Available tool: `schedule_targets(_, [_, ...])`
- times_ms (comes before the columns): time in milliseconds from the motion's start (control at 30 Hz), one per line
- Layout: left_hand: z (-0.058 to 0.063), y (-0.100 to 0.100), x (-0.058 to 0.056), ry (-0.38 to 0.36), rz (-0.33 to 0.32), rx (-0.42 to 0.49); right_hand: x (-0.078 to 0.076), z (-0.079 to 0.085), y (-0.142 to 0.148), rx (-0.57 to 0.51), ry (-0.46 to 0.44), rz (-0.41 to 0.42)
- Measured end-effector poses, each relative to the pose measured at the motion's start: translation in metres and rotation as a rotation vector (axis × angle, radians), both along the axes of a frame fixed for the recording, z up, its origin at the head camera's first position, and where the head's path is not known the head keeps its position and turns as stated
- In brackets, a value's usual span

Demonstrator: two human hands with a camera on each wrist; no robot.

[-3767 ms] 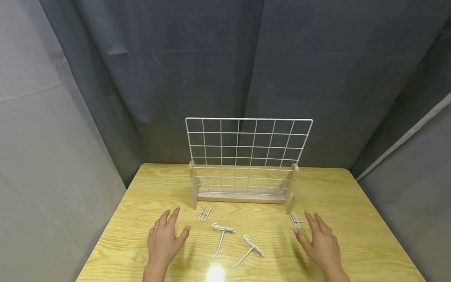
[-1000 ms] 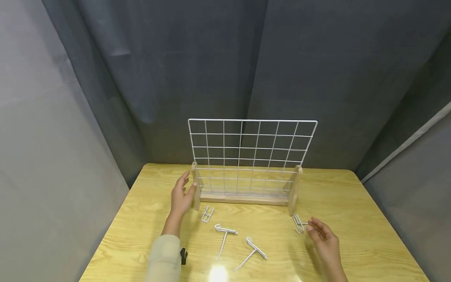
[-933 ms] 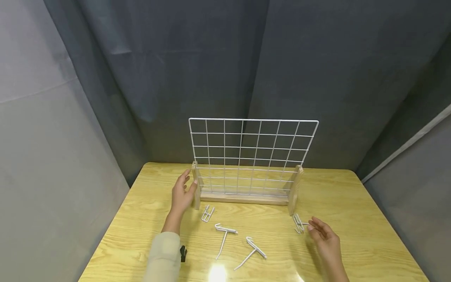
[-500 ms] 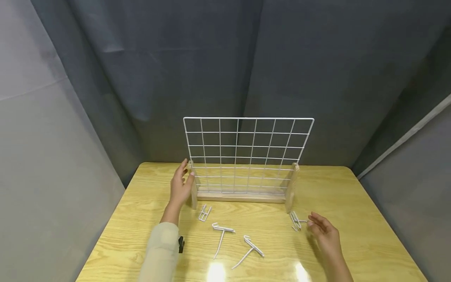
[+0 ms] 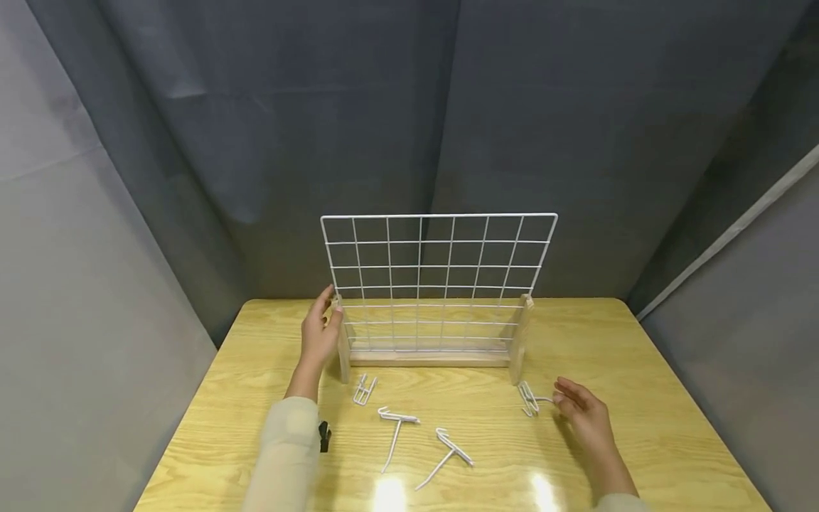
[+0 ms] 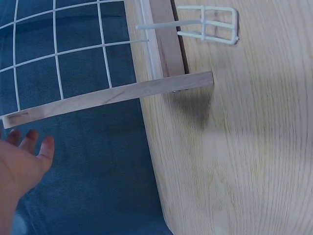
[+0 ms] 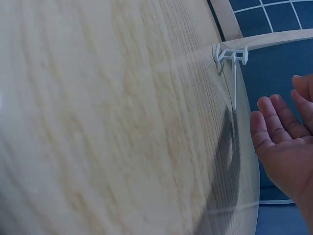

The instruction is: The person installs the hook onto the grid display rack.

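Note:
A white wire grid (image 5: 419, 266) stands upright in a wooden stand (image 5: 429, 360). My left hand (image 5: 318, 338) is at the upper end of the stand's left post (image 5: 344, 352), fingers loosely bent. In the left wrist view the fingertips (image 6: 46, 147) lie just outside that post (image 6: 112, 94). My right hand (image 5: 585, 419) hovers by the arm tip of a white wire hook (image 5: 530, 400) on the table near the right post (image 5: 520, 341). The right wrist view shows its relaxed fingers (image 7: 261, 129) apart from the hook (image 7: 234, 73), with nothing in the palm.
Another white hook (image 5: 365, 390) lies by the left post's foot. Two long-armed hooks, one left (image 5: 397, 418) and one right (image 5: 453, 451), lie nearer the front of the wooden table (image 5: 640, 441). Grey curtains (image 5: 358, 142) surround the back and sides.
From over the table, my left hand has moved forward to the left post and then up it. My right hand has drawn back from over the right hook to beside its arm tip.

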State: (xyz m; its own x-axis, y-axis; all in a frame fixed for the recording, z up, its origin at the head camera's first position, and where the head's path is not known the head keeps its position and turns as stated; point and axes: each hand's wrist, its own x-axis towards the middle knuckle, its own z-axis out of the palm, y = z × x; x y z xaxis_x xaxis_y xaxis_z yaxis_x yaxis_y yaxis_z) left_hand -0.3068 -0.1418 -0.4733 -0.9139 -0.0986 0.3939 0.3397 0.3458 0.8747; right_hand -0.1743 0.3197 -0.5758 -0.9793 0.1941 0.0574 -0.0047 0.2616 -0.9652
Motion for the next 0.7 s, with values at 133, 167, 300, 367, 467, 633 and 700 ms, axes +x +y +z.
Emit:
schedule_targets(133, [-0.001,0.0,-0.004,-0.016,0.018,-0.022,-0.006,-0.001,0.001,-0.01,-0.005,0.011])
schedule_targets(167, [-0.001,0.0,-0.004,-0.019,0.026,-0.028,-0.008,-0.001,0.001,-0.007,-0.004,0.014])
schedule_targets(300, [-0.001,0.001,-0.006,-0.022,0.044,-0.029,-0.012,0.0,0.0,0.0,-0.005,0.026])
schedule_targets(367, [0.0,0.001,-0.006,-0.02,0.044,-0.024,-0.015,-0.001,0.0,-0.003,-0.011,0.03])
schedule_targets(467, [0.001,0.001,-0.007,-0.026,0.037,-0.009,-0.018,-0.004,0.001,0.013,-0.035,0.043])
schedule_targets(633, [0.0,0.0,-0.008,-0.055,0.024,0.027,-0.021,-0.009,0.003,0.013,-0.095,0.048])
schedule_targets(700, [-0.002,-0.001,-0.008,-0.07,0.013,0.035,-0.021,-0.011,0.003,-0.038,-0.132,0.043])
